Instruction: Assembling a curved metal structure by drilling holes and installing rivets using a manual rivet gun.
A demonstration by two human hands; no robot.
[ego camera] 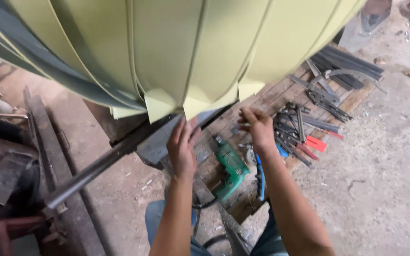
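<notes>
Head view: looking down past two bare forearms at a workshop floor.
Sheet metal: a big pale yellow-green curved body of overlapping panels (167,47) fills the top of the frame; its lower edge ends in folded square tabs (160,106).
Left hand: the left hand (182,147) is raised with fingers straight and close together, fingertips touching the lower edge of a tab; it grips nothing.
Right hand: the right hand (258,127) is curled, fingers pinched just below the tabs; whether it holds something small I cannot tell.
Steel bar: a long dark bar (100,166) runs diagonally under the panels, left of the left hand.
Drill: a green power drill (231,166) lies on the wooden pallet (271,97) between the forearms.
Tools: pliers with red handles (315,143) and dark metal strips (347,61) lie to the right on the pallet.
Labels: none readable anywhere.
</notes>
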